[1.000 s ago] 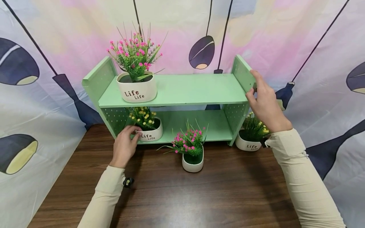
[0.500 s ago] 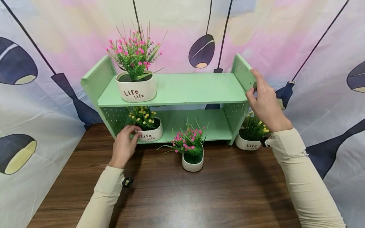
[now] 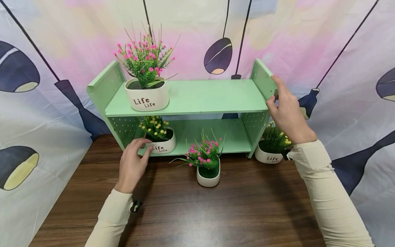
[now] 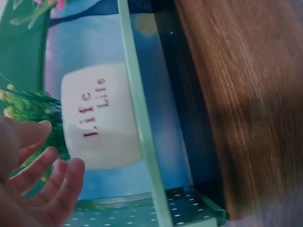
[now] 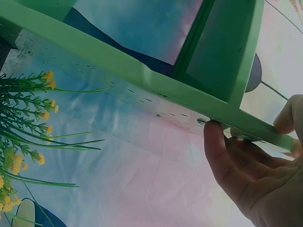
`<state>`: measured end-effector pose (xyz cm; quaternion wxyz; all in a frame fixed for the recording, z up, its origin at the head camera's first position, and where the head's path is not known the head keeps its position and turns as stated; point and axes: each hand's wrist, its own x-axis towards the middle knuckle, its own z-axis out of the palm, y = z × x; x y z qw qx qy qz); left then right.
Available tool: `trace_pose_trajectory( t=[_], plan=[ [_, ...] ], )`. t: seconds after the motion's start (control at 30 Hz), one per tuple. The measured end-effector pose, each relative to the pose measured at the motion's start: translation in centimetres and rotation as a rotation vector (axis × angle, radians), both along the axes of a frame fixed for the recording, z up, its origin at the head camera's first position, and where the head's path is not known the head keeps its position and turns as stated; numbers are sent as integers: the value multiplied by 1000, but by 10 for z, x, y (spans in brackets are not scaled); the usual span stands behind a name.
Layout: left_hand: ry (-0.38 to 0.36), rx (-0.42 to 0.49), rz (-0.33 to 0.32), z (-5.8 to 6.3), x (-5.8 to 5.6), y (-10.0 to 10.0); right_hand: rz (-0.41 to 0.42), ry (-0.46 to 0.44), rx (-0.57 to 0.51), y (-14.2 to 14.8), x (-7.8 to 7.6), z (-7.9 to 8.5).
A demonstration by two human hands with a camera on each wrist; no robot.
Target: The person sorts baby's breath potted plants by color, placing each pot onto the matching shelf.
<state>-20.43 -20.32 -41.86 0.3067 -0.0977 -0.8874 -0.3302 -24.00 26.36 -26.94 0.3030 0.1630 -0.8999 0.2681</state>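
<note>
A two-tier green shelf stands on the wooden table. On its lower tier, at the left, is a white oval pot of yellow flowers lettered "Life". My left hand is right beside that pot's left end. In the left wrist view, its fingers are spread and loosely bent at the rim, not closed round the pot. My right hand grips the shelf's right side panel, thumb on one face and fingers on the other, as the right wrist view also shows.
A pot of pink flowers sits on the top tier's left. Another pink-flowered pot stands on the table before the shelf. Outside the right panel is a second yellow-flowered pot. A patterned cloth hangs behind.
My left hand has let go of the lower-tier flower pot and drawn back slightly toward me and left. The right hand keeps its grip on the side panel.
</note>
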Motion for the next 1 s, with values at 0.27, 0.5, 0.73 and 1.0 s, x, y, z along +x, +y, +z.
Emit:
trace_pose_trajectory(
  t=[0.27,0.5,0.73,1.0],
  plan=[
    [48,-33,-19,8,27,15,7,11,-3,1,3,0],
    [-16,-49,-71,8,41,25,6,19,-3,1,1,-1],
    [-57,-57,-109,-2,52,37,13,17,-17,0,0,-2],
    [-129,-22,-176,-15,55,49,13,23,-7,0,-1,-3]
  ],
)
